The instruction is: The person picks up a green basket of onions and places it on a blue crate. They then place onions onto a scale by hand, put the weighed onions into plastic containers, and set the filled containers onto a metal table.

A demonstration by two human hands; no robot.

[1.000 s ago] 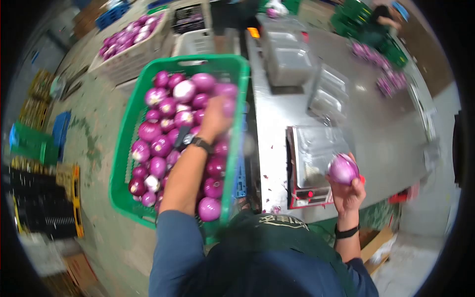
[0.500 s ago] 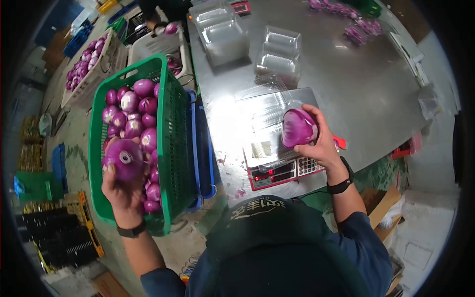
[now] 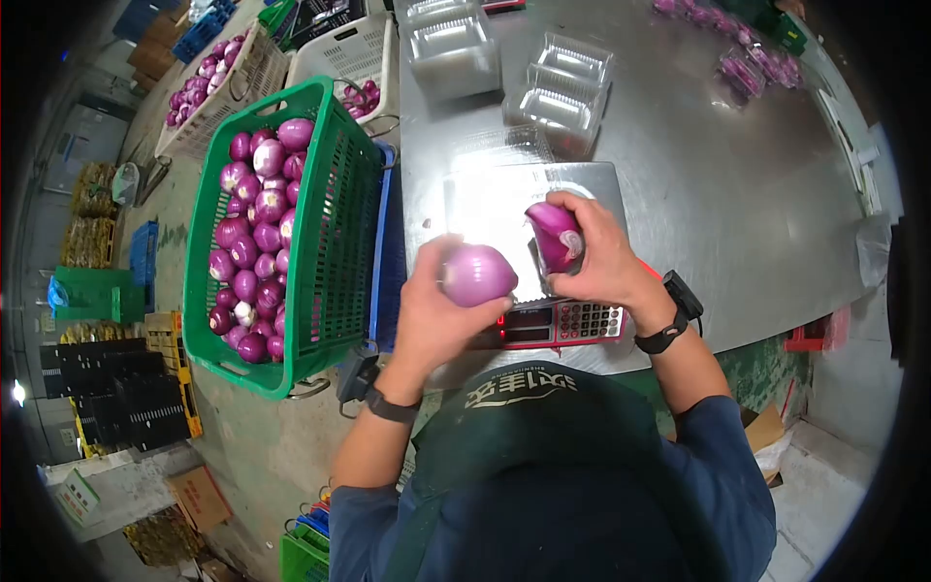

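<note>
**Onions, one in each hand, right over the scale**

Both onions sit above the scale (image 3: 543, 242), which is on the metal table (image 3: 737, 213). The left hand (image 3: 436, 310) has its fingers wrapped around a round purple onion (image 3: 477, 274) at the scale's near-left corner, just above the display. The right hand (image 3: 601, 257) grips a second onion (image 3: 555, 236) over the scale's platter, cut end facing down-ish. The two onions are near each other, not touching. Left of the scale, off the table edge, there's a green crate (image 3: 330, 242) full of more onions. Behind the scale: stacks of clear plastic trays (image 3: 558, 92).
</note>
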